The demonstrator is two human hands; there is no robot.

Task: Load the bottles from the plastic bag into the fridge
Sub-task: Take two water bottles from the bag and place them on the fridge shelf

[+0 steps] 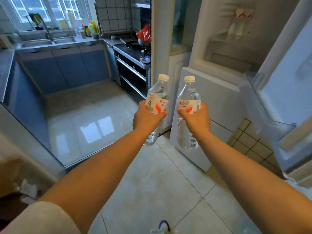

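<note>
The left hand (pixel 146 118) and the right hand (pixel 196 118) each wrap closed around the labelled middle of an upright water bottle (pixel 157 105), the second bottle (pixel 189 105) just beside it. Both arms reach forward toward the open fridge (pixel 219 98). The bottles look full, fairly heavy, smooth and squeezable, so gripping the label band seems steadiest.

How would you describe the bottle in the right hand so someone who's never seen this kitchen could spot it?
Start at the open white fridge on the right, its door swung wide. In front of it two raised hands each grip a clear, white-capped water bottle. Yours is the right bottle in the right hand, nearer the fridge; its red-and-white label shows red characters, while the left bottle shows a code square.
</note>
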